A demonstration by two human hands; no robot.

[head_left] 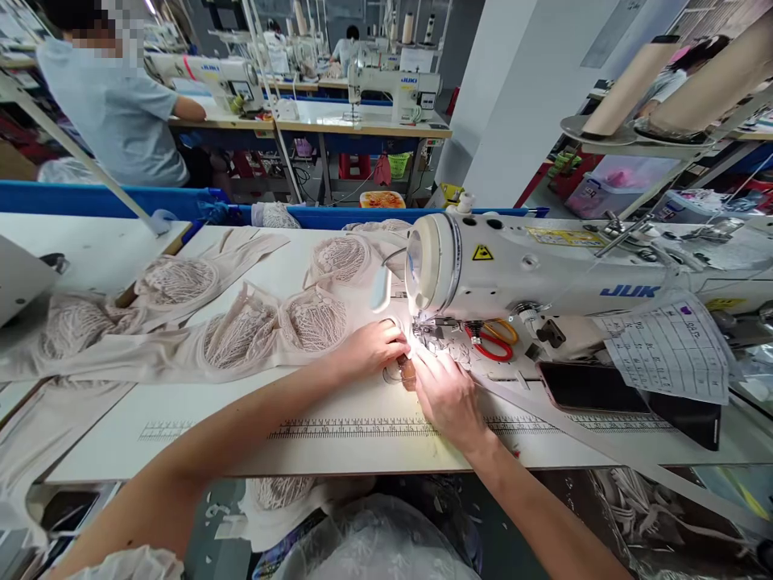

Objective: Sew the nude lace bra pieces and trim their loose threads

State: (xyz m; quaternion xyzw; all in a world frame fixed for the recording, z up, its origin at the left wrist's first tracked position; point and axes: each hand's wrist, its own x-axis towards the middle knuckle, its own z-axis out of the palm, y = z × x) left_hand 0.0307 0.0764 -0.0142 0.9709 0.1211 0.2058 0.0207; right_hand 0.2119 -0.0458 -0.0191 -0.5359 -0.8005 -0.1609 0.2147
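Note:
My left hand (pixel 378 346) is closed, its fingertips pinched together just left of the sewing machine's presser foot (pixel 416 329). Beige bras (pixel 314 318) with lace cups trail leftward from it in a joined row; the cloth in its fingers is partly hidden. Close by on the other side, my right hand (pixel 448 392) has its fingers pressed together beneath the needle area, on the end of a long beige strip (pixel 568 427). That strip runs from the lower right over the table edge. A bright lamp washes out the stitching spot. Below the fingertips shows a small brown round patch (pixel 407 374).
Red-handled scissors (pixel 492 345) lie behind my right hand. A phone (pixel 589 388) and a written paper sheet (pixel 670 346) are at the right. Thread cones (pixel 631 89) stand above the JUKI machine (pixel 543 266). A ruler scale (pixel 362 427) marks the front edge. A co-worker (pixel 112 113) sits ahead.

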